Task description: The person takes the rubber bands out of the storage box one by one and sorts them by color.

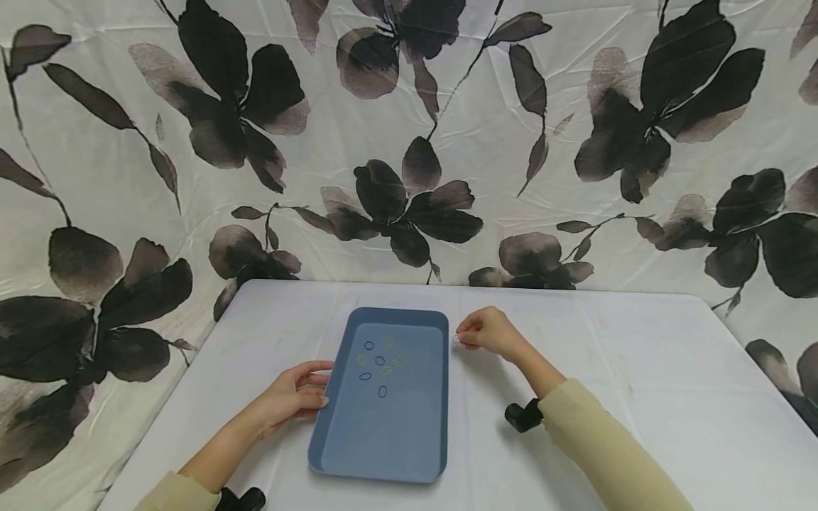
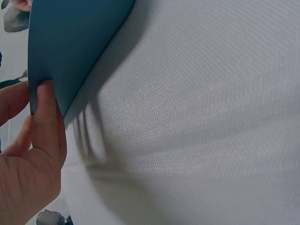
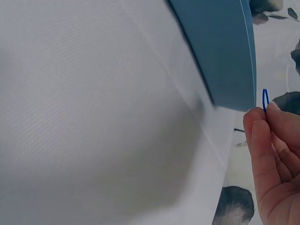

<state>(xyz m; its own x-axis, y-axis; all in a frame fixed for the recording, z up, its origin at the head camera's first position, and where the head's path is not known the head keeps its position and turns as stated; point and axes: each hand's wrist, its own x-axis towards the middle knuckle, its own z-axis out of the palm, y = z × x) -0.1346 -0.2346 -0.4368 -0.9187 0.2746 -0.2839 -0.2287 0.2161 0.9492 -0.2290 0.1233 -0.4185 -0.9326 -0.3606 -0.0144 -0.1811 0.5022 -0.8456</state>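
well, my right hand [image 1: 492, 332] pinched a thin blue band [image 3: 264, 98] just right of the blue tray [image 1: 383, 440]; my left hand [image 1: 290, 397] gripped its left rim. so slight a hold risked dropping the band, and tugging might've shifted the loops [image 1: 383, 397] inside.

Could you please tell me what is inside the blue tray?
Inside the blue tray lie four dark blue rings and four faint yellowish rings. Whatever is directly underneath is covered and cannot be seen.

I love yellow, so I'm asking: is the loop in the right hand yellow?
No, the right wrist view shows the right hand pinching a blue loop.
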